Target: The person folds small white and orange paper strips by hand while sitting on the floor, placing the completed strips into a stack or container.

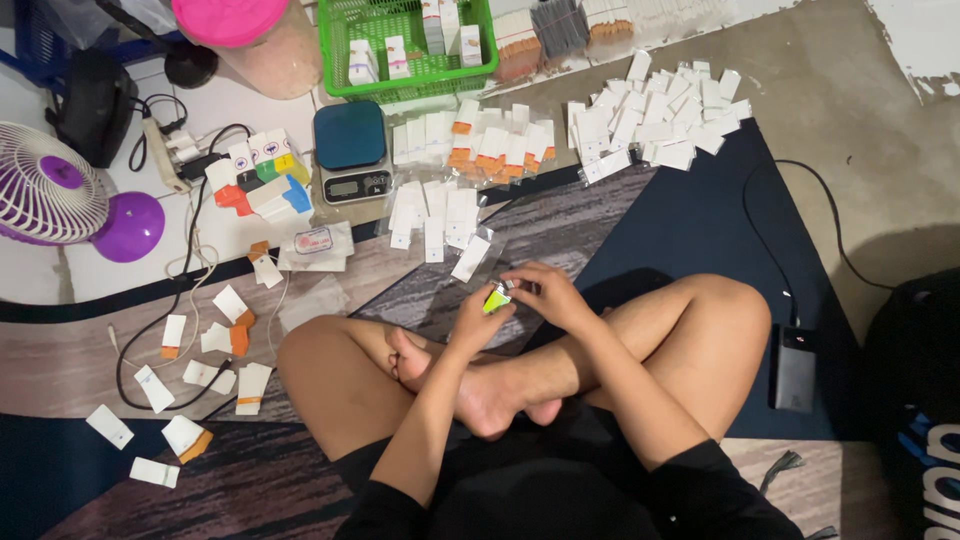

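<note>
Your left hand (478, 318) and right hand (548, 295) each have their grip clamped on one small green packet (497, 298), held between them above your crossed legs (520, 385), white packets (440, 225) just beyond.

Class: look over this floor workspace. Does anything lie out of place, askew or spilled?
Yes. Small boxes lie scattered at all angles on the mat at left, some across a cable, unlike the tidier rows beside the scale.

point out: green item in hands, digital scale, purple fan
green item (496, 299): head view, on its bright green body between both hands.
digital scale (350, 135): head view, on its dark blue platform.
purple fan (45, 190): head view, on the grille.
</note>
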